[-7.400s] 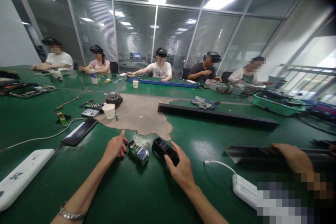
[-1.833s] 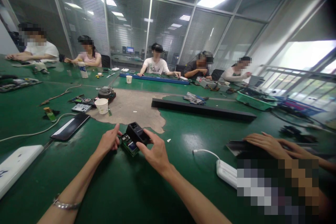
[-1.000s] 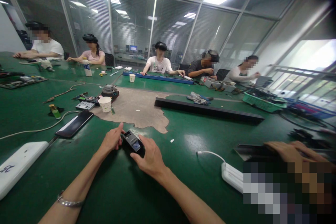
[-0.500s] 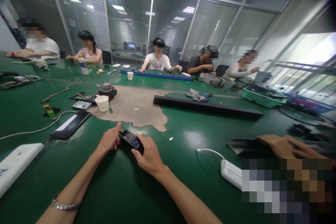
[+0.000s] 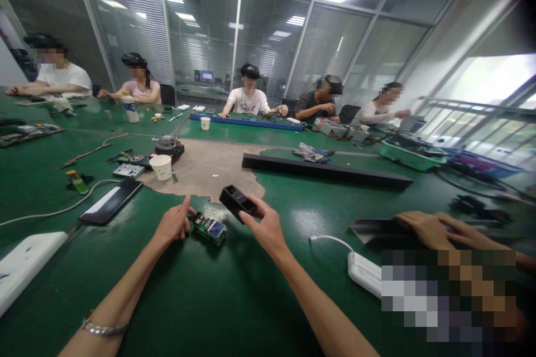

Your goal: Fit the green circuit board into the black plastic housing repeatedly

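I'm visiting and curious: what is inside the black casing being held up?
The circuit board lies outside the black casing, on the table. Only dark openings show on top; walls and the right hand's grip cover the inside, so any contents cannot be seen.

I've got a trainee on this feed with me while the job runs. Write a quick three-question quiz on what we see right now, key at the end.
1. Multiple choice: what does the right hand hold?
a) smartphone
b) black plastic housing
c) paper cup

2. True or false: the circuit board with a small screen lies on the green tabletop, outside the housing.

3. Short answer: which of the person's own wrists wears the metal bracelet?

Key: 1 b; 2 true; 3 left
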The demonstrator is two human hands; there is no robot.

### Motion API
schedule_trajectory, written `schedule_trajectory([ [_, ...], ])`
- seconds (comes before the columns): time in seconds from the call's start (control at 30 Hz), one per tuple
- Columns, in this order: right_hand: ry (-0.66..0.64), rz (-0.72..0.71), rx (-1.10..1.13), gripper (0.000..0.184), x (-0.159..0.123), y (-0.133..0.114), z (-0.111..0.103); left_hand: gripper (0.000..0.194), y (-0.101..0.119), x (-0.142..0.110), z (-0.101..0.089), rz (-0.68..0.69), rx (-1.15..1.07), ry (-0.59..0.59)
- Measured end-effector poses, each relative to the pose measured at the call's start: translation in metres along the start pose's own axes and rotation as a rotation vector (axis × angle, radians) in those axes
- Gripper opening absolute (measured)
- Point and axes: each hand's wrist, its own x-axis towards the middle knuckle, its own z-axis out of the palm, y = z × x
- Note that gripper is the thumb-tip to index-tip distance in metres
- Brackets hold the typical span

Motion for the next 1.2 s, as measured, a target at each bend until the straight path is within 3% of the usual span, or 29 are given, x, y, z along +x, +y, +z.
schedule_trajectory([
  [0.27, -0.014, 0.016, -0.148, 0.051, -0.019, 0.048, -0.019, 0.075, -0.003, 0.000, 0.001, 0.021, 0.004, 0.012],
  [0.43, -0.033, -0.029, -0.291, 0.054, -0.027, 0.057, -0.020, 0.075, -0.002, 0.000, 0.001, 0.018, 0.008, -0.005],
  [0.7, 0.050, -0.183, -0.354, 0.067, -0.028, 0.051, -0.021, 0.076, -0.004, 0.003, 0.001, -0.003, 0.022, -0.004],
  [0.9, 0.038, -0.103, -0.332, 0.052, -0.027, 0.049, -0.016, 0.074, -0.005, 0.002, 0.001, 0.006, 0.001, -0.008],
  [1.03, 0.045, -0.126, -0.219, 0.050, -0.024, 0.024, -0.007, 0.076, -0.002, 0.000, 0.001, 0.010, 0.000, 0.001],
  [1.2, -0.039, -0.183, -0.105, 0.053, -0.019, -0.013, 0.018, 0.078, 0.000, -0.002, 0.001, 0.014, 0.005, 0.017],
])
